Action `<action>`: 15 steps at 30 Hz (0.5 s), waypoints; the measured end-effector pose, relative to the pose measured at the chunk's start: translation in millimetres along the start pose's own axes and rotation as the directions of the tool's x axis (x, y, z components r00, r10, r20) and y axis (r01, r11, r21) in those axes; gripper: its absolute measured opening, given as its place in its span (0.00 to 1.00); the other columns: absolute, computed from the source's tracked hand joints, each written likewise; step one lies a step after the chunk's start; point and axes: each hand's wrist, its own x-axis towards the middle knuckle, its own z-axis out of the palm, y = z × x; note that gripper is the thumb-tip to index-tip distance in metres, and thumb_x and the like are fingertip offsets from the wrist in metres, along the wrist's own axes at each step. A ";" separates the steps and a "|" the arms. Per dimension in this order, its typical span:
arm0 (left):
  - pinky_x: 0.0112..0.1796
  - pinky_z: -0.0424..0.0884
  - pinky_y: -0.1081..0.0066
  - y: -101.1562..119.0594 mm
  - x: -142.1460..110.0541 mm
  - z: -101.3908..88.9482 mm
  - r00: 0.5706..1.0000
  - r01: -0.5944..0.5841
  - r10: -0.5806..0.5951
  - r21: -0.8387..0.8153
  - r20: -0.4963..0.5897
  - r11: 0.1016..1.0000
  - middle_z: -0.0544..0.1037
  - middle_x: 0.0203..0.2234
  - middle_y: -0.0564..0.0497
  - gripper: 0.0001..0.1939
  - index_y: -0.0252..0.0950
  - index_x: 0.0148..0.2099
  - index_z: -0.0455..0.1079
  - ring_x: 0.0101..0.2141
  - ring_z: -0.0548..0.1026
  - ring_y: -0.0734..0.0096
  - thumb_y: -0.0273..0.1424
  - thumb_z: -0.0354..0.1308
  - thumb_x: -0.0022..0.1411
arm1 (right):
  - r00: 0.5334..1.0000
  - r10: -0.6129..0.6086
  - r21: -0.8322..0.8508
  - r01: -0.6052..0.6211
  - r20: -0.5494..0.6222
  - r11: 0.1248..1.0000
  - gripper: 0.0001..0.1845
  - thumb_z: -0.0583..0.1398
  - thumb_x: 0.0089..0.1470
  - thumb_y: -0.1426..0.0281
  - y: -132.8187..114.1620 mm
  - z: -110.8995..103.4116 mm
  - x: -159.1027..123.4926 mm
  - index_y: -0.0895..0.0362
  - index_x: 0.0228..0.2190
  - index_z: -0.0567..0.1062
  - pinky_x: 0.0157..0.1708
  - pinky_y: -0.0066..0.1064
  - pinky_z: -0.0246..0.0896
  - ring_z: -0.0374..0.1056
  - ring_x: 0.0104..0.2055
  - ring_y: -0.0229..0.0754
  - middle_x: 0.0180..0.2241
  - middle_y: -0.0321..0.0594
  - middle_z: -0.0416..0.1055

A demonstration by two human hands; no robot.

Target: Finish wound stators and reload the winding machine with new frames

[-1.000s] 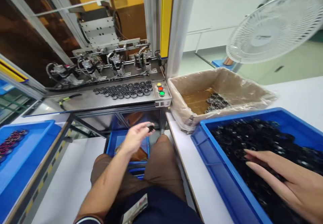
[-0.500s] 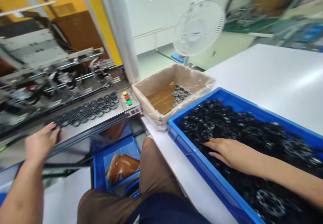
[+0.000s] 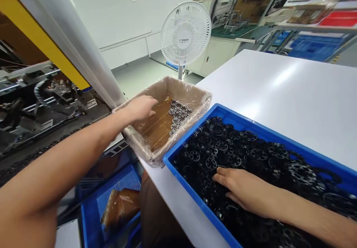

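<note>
My left hand hangs over the left side of a plastic-lined box, fingers bent, thumb and forefinger apart; no part shows in it. Light grey spoked discs lie together at the right of that box, on a brown bottom. In a blue tray, my right hand rests on a heap of black spoked discs. Its fingers are slightly spread and their tips reach down among the discs. Whether a disc lies under them is hidden.
A white fan stands behind the lined box. At left is a machine with a yellow-edged post. A white table carries the blue tray. Below, a blue bin holds brown wrapped material.
My left hand has left the row of black parts at the machine's edge and moved right, over the lined box. My right hand stays among the black discs. The view has turned right.
</note>
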 end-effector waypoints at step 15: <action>0.49 0.75 0.55 27.4 118.9 111.3 0.953 0.017 -0.019 0.010 0.301 1.000 0.74 0.52 0.43 0.19 0.35 0.56 0.69 0.49 0.75 0.60 0.38 0.59 0.67 | 1.000 -0.014 0.019 0.014 -0.021 1.000 0.19 0.67 0.41 0.84 3.3 0.7 2.7 0.62 0.39 0.78 0.40 0.36 0.73 0.77 0.38 0.50 0.40 0.50 0.77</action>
